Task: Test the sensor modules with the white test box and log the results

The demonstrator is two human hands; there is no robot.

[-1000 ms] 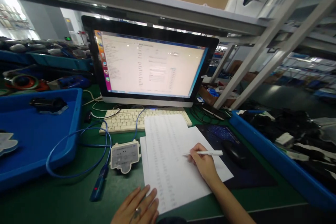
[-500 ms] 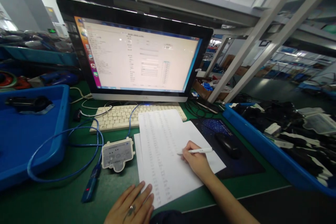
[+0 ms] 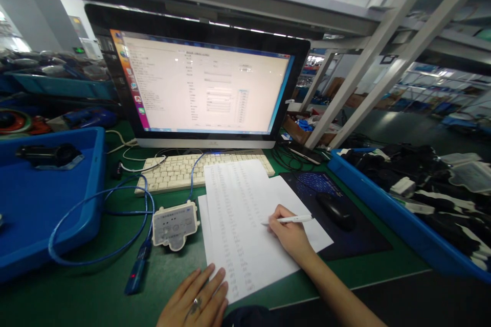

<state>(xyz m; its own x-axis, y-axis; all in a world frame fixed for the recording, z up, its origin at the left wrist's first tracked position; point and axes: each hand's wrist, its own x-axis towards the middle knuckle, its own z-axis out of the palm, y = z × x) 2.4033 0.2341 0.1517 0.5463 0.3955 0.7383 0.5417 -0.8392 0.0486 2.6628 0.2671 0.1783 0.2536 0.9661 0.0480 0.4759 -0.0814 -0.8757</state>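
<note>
My right hand [image 3: 290, 235] is closed on a white pen [image 3: 293, 219], its tip resting on a printed sheet of paper [image 3: 240, 214] that lies on the green mat. My left hand [image 3: 195, 300] lies flat with fingers spread, a ring on one finger, fingertips pressing the sheet's near left corner. A second sheet lies under the first. Left of the paper sits a small white device [image 3: 174, 225] joined to a blue cable [image 3: 95, 214].
A lit monitor [image 3: 203, 84] and a cream keyboard [image 3: 180, 168] stand behind the paper. A black mouse [image 3: 335, 210] rests on a dark pad at right. Blue trays flank the desk: left tray [image 3: 42, 204], right tray [image 3: 391, 219] full of dark parts. A metal shelf frame [image 3: 368, 51] crosses overhead.
Only the view has shifted slightly, first left and down, then a little back. Both hands stay on the paper, the pen still in my right hand.
</note>
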